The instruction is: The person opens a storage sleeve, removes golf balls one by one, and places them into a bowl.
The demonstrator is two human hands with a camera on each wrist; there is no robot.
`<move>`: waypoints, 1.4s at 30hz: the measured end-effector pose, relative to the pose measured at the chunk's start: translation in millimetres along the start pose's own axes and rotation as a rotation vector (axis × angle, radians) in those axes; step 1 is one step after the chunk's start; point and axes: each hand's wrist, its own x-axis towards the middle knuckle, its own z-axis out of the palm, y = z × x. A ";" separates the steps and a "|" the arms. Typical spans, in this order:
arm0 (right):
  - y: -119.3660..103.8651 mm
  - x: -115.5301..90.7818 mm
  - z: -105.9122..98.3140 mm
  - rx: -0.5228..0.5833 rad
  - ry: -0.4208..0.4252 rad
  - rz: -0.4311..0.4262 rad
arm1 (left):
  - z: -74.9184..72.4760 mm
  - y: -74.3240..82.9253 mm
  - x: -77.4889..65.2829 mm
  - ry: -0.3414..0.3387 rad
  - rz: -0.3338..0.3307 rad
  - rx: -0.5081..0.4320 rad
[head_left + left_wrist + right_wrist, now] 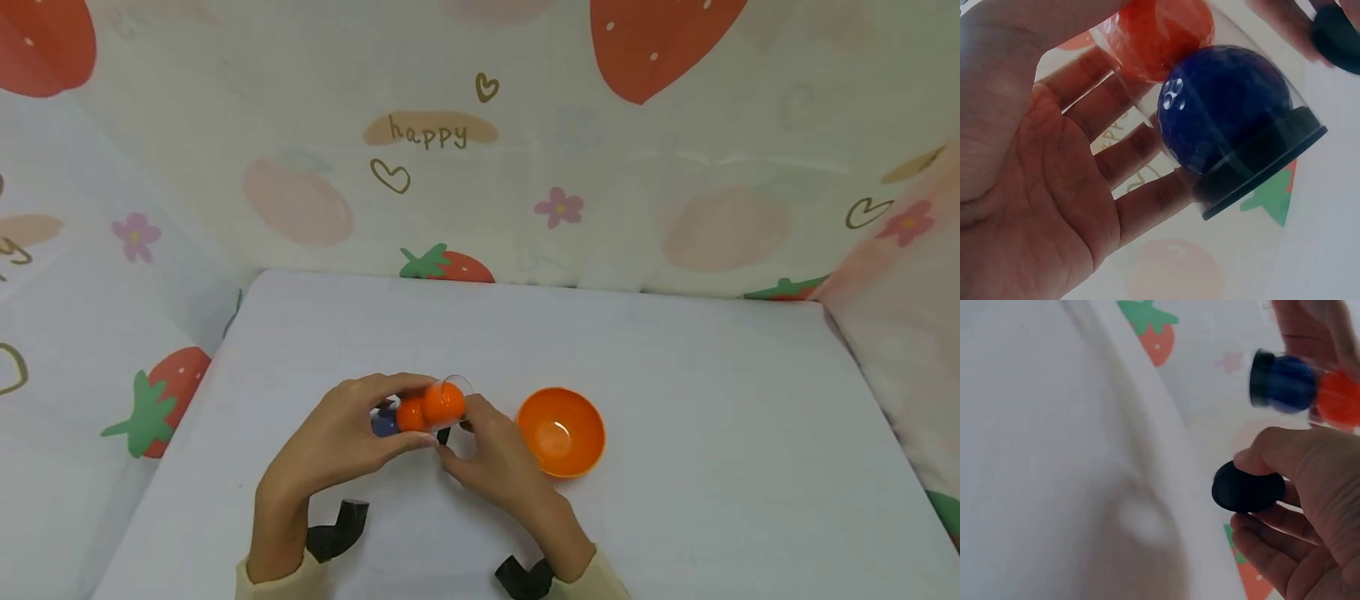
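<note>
Far left: white cloth wall (67, 467), printed with a red strawberry (178, 392) and a pink flower
Next: cream fabric sleeve (281, 583), left arm; black curved piece (341, 533) beside the wrist
Left hand (337, 446), curled and gripping, thumb on the near side, fingers round the far side
Within that grip: clear cylindrical tube (1230, 28), held above the table, tilted slightly up toward the right in the head view
Contents, in line along the tube: one glossy dark-blue dimpled ball (385, 422) at the left end, against a flanged black end cap (1260, 165); then two bright-orange balls (444, 403), touching or nearly so
Right hand (498, 458), just beside the tube's right end; pinching, between thumb and fingers, a loose round black cap (1247, 487), apart from the tube
Second black curved piece (525, 577), below the right wrist
Round glossy orange bowl (561, 425), upright, just right of the right hand
Broad white-covered table (735, 433), beneath all and extending right
Far right: pale pinkish printed cloth (900, 333), with one pink flower
</note>
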 end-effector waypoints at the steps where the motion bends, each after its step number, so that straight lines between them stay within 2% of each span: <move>1: 0.5 0.0 3.7 -0.005 0.005 0.001 | 0.1 0.2 0.1 0.000 0.001 0.008; 7: 9.0 -0.5 19.3 -0.014 0.054 -0.006 | 0.6 1.3 0.6 -0.001 -0.006 0.029; 20: 25.9 -1.5 32.9 -0.207 0.070 0.005 | 2.3 -1.2 1.2 0.008 0.017 0.018; 24: 26.5 -3.1 35.4 -0.206 0.061 0.005 | 3.3 -3.2 1.9 -0.005 0.021 -0.001; 27: 22.7 -2.8 34.1 -0.167 0.021 0.016 | 3.6 -4.6 1.5 -0.002 0.014 0.000; 32: 8.1 -0.7 20.4 -0.059 -0.052 0.025 | 2.8 -3.2 1.8 0.006 0.018 -0.002; 34: 3.6 -0.3 10.0 0.002 -0.057 0.004 | 2.2 -2.8 2.1 0.006 0.023 -0.010; 39: -2.3 -2.2 -25.3 0.120 -0.005 -0.024 | 1.3 -0.9 2.0 -0.002 0.003 -0.030; 42: -3.7 -5.1 -46.6 0.174 0.040 -0.003 | 2.5 1.2 2.6 0.006 -0.015 -0.012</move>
